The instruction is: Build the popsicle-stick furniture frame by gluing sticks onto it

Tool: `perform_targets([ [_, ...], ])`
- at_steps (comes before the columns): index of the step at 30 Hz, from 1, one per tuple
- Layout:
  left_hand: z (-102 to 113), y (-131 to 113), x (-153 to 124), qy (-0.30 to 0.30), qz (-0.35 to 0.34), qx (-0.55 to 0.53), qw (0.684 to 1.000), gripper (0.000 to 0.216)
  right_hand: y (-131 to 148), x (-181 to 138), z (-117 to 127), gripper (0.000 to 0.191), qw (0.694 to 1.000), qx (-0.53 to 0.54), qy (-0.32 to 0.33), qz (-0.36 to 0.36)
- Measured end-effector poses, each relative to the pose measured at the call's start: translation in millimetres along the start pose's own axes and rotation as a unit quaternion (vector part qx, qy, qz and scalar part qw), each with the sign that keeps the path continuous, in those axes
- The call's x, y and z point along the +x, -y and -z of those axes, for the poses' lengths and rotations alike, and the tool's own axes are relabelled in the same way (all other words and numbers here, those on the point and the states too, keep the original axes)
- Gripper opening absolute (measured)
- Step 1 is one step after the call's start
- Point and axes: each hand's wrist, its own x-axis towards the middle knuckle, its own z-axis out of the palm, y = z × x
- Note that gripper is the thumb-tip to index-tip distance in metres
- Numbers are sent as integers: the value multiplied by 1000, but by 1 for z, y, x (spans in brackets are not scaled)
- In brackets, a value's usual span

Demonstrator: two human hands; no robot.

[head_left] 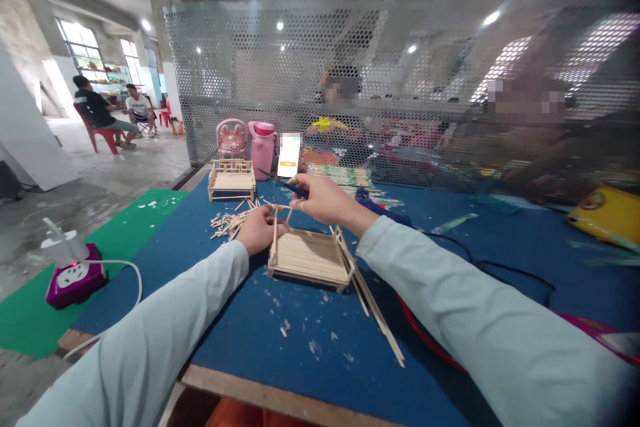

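Note:
A small bed-like frame of thin wooden sticks [310, 253] stands on the blue tabletop in front of me. My left hand [260, 230] is closed on its back left corner, the fingers around an upright stick. Just behind the frame, my right hand [323, 199] grips a slim dark tool [299, 189] whose thin end points left; its exact kind is unclear. Loose wooden sticks [230, 221] are heaped beyond my left hand. Longer sticks [383, 317] lean along the frame's right side. A similar finished-looking stick model [232, 180] sits at the back left.
At the back are a pink bottle [263, 150], a lit phone [289, 155] and packs of sticks [345, 175]. A blue glue gun [373, 201] with a black cable lies right. A perforated metal screen [270, 67] borders the table. A purple socket block [75, 280] is at left.

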Motion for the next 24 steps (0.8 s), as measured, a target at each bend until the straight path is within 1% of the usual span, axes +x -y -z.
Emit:
perform_targets([
  [4, 0, -3, -1, 0, -2, 5, 1000, 46, 4, -3, -6, 29, 999, 9, -7, 37],
  [9, 1, -2, -1, 10, -15, 1, 1000, 46, 7, -6, -5, 30, 998, 38, 10, 53],
  [11, 2, -2, -1, 13, -17, -6, 1000, 47, 6, -6, -4, 30, 997, 42, 7, 60],
  [15, 5, -4, -3, 58, 3, -61, 996, 52, 3, -6, -5, 30, 998, 34, 1, 62],
  [17, 6, -5, -4, 71, 12, -82, 994, 56, 2, -6, -6, 31, 998, 23, 0, 67],
  [20, 6, -5, -4, 63, 14, -82, 995, 58, 2, -5, -6, 31, 997, 13, -1, 77],
  [24, 5, -4, -2, 40, 9, -47, 998, 54, 2, -5, -6, 33, 998, 14, 0, 66],
])
